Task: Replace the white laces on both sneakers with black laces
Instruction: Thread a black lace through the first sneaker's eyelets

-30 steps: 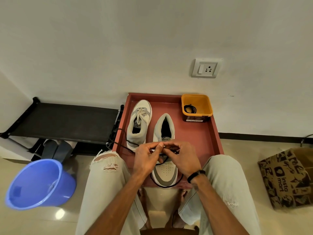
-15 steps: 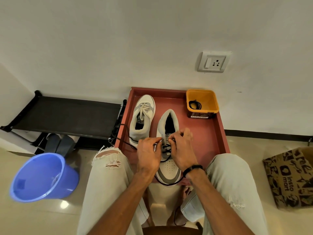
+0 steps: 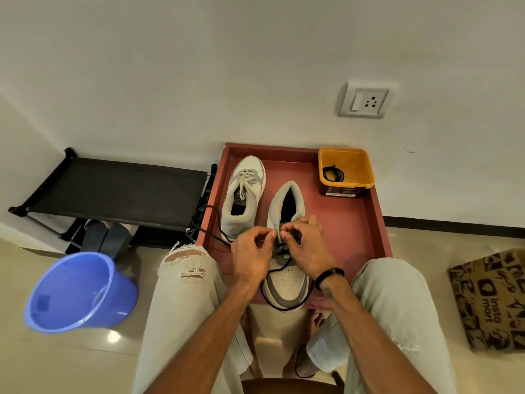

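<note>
Two white and grey sneakers stand on a red tray (image 3: 352,223). The left sneaker (image 3: 243,194) still carries white laces tied in a bow. The right sneaker (image 3: 287,277) has a black lace (image 3: 279,304) partly threaded, looping past its toe and trailing left over the tray edge. My left hand (image 3: 251,260) and my right hand (image 3: 308,248) both pinch this black lace at the eyelets above the tongue. A second black lace (image 3: 333,174) lies coiled in an orange tub (image 3: 356,163).
A black low rack (image 3: 113,189) stands left of the tray, with a blue bucket (image 3: 76,291) on the floor in front of it. A printed paper bag (image 3: 491,297) sits at the right. My knees flank the tray's near edge. A wall socket (image 3: 366,100) is above.
Both hands have moved up the right sneaker from mid-shoe toward the tongue, still pinching the black lace. The view has tilted slightly.
</note>
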